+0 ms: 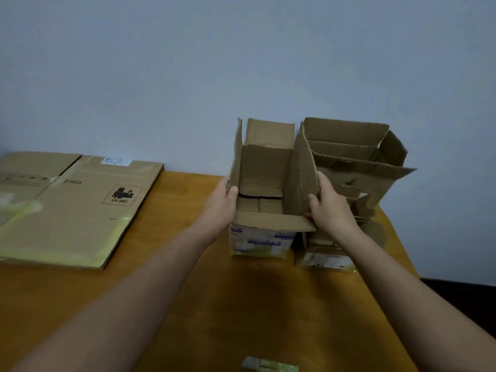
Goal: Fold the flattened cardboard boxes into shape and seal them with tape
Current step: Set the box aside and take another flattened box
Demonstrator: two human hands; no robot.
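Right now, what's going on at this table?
A person's left hand and right hand grip the side flaps of a small brown cardboard box standing on the orange-brown wooden table. Its top flaps are up and unsealed. A second open brown box stands to its right. A large flattened brown cardboard box lies at left.

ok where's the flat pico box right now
Head view: the flattened PICO box lies flat at the left end of the table, well left of the upright open box and apart from it.
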